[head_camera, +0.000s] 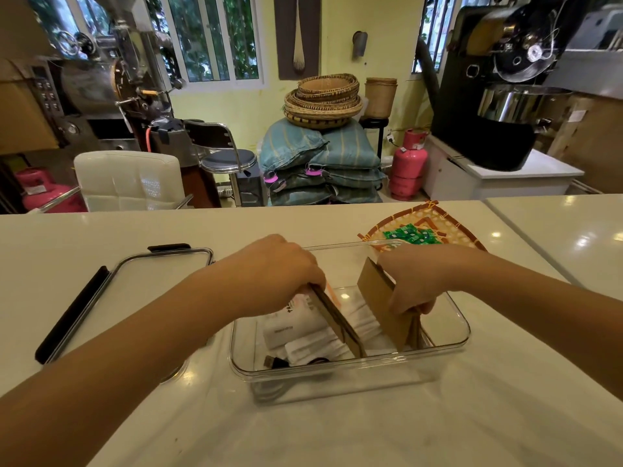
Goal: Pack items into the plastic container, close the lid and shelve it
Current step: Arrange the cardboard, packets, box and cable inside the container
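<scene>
A clear plastic container (458, 335) stands on the white counter in front of me. Inside lie white packets (293, 326) and a small dark item at the near left corner. My left hand (273, 267) grips the top of a brown cardboard divider (340, 326) standing slanted in the middle of the container. My right hand (418, 281) holds a second brown cardboard piece (381, 305) upright in the right half. The container's clear lid (161, 264) with black latches lies flat on the counter to the left.
A woven bamboo tray (465, 235) with several green sachets (409, 235) sits behind the container at the right. Beyond the counter's far edge are a white chair (128, 180), a stool, stacked sacks with baskets, pink gas cylinders and roasting machines.
</scene>
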